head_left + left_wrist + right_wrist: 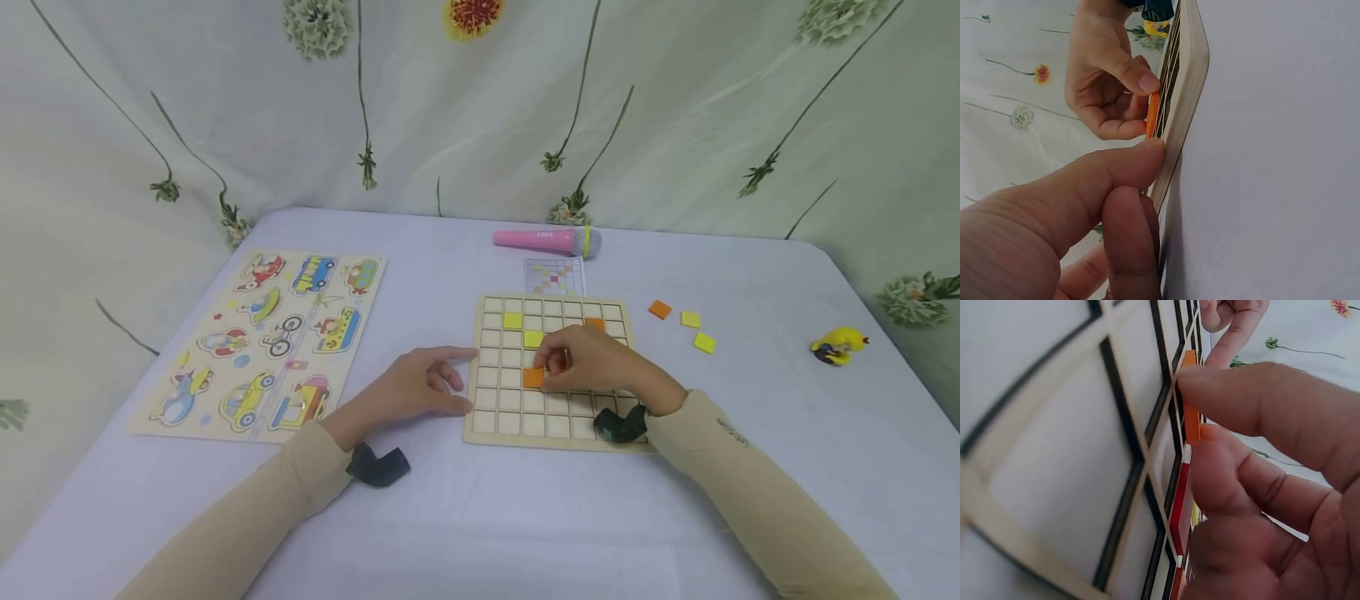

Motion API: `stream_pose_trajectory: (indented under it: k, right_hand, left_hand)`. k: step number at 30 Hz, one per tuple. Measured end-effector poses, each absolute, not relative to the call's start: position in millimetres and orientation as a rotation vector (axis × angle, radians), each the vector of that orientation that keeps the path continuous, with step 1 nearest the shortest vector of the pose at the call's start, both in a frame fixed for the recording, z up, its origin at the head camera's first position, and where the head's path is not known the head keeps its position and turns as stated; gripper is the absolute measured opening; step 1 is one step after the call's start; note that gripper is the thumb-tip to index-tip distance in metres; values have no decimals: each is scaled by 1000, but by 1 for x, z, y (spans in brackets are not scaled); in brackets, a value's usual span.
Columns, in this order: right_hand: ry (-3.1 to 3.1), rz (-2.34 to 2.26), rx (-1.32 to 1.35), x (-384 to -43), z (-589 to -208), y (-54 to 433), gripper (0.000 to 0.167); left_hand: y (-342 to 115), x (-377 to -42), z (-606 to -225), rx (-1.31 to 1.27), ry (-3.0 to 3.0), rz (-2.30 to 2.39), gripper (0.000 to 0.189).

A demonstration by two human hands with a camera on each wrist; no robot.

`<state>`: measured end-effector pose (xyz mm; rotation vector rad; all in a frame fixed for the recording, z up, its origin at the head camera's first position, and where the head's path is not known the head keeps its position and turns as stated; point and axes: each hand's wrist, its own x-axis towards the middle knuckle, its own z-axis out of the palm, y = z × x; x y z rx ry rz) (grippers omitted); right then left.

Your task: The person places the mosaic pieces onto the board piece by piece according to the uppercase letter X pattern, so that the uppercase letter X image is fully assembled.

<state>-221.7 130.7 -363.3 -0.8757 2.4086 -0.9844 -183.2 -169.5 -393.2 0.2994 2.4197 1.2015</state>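
Observation:
A wooden grid board [504, 423] lies on the table in the head view, with yellow tiles [513, 320] and an orange tile near its upper right set in cells. My right hand [592, 358] pinches another orange tile [533, 378] at a cell in the board's middle; the right wrist view shows this tile [1191, 419] tilted between thumb and fingertips. Beside it a red tile [1180, 509] sits in the grid, hidden by the hand from above. My left hand [420, 383] touches the board's left edge with index finger and thumb, fingers spread apart.
Loose orange [660, 309] and yellow tiles [690, 319] lie right of the board. Behind it are a pattern card [554, 277] and a pink microphone [536, 240]. A vehicle puzzle board [247, 354] lies at left, a yellow duck toy [842, 342] far right.

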Motion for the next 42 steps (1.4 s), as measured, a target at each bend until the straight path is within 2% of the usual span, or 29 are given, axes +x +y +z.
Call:
stream_pose_trajectory:
  k: [6, 17, 42]
  right_hand:
    - [2421, -962, -843, -220, -361, 130, 14]
    - [2431, -1008, -983, -220, -363, 158, 16]
    - [2438, -1177, -671, -225, -349, 249, 23]
  left_hand:
    - [-169, -185, -394, 295, 2423, 1191, 79]
    - [-168, -184, -393, 304, 2426, 1201, 79]
    - [-169, -183, -392, 295, 2427, 1193, 81]
